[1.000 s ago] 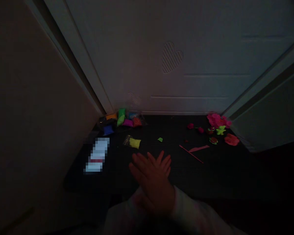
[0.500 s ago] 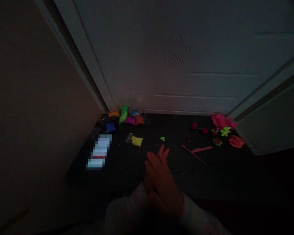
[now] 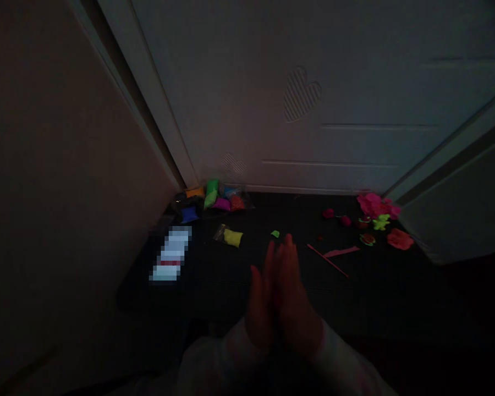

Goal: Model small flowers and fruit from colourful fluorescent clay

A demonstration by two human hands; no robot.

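Observation:
Near the front middle of the dark table, my left hand [image 3: 259, 308] and my right hand [image 3: 295, 302] are held almost palm to palm. Fingers on both are stretched out and point forward, with the left thumb standing apart. Whatever lies between the palms, if anything, is hidden in the dim light. Just beyond the fingertips lies a small light green piece [image 3: 275, 234], which looks like clay. To the left is a yellow clay packet [image 3: 232, 237]. A thin pink stick [image 3: 328, 260] and a pink knife-shaped tool [image 3: 342, 252] lie on the right.
Several coloured clay packets [image 3: 221, 204] are heaped at the back left, behind a lit, blurred screen [image 3: 171, 256]. Pink flower shapes [image 3: 373, 204], a yellow-green figure [image 3: 381, 222] and a coral-coloured lump [image 3: 400, 239] sit at the right. A pale door panel [image 3: 247, 99] rises behind the table [image 3: 231, 275].
My hands have shifted slightly right and turned from crossed, overlapping palms to nearly upright and aligned, fingers forward. The view has moved a little; the things on the table stay put.

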